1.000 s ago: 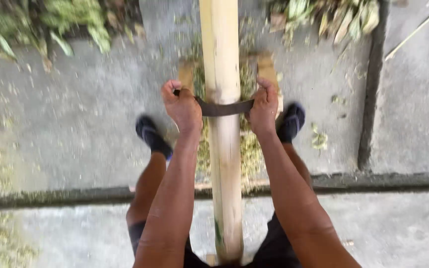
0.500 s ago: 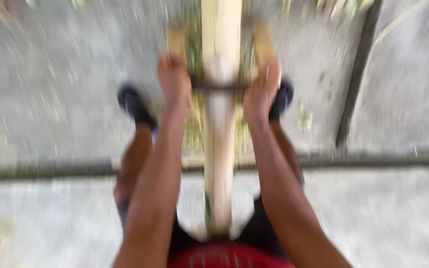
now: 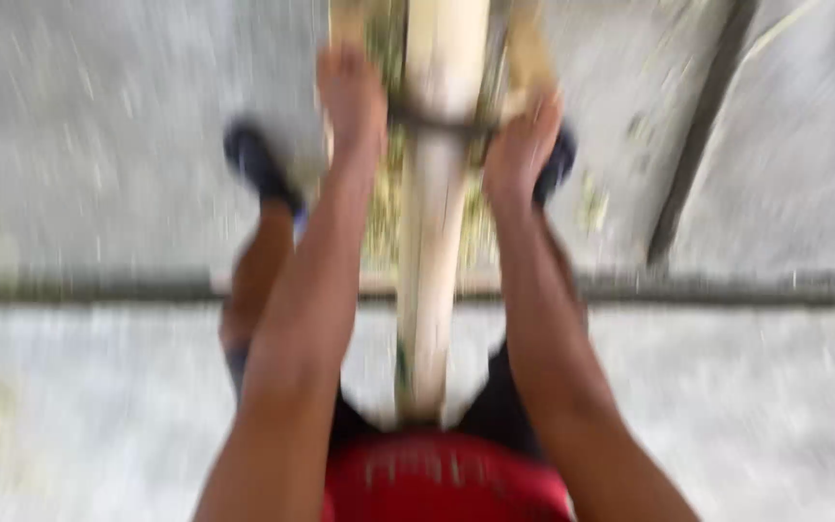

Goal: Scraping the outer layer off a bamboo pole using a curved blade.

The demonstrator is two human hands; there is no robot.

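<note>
The head view is motion-blurred. A long pale bamboo pole (image 3: pixel 435 213) runs away from me between my legs. A dark curved blade (image 3: pixel 442 123) lies across the pole. My left hand (image 3: pixel 352 95) grips the blade's left end and my right hand (image 3: pixel 519 150) grips its right end, one hand on each side of the pole. Both arms are stretched forward. Pale wooden supports (image 3: pixel 532 60) flank the pole beyond my hands.
My feet in dark sandals (image 3: pixel 258 164) rest on grey concrete either side of the pole. Green-yellow shavings (image 3: pixel 384 208) lie under the pole. A dark groove (image 3: pixel 727 288) crosses the concrete, and another seam (image 3: pixel 698 135) runs away at the right.
My hands and the blade have slid farther along the pole, away from me. The view has tilted down, my red shirt has come into sight, and the picture has blurred.
</note>
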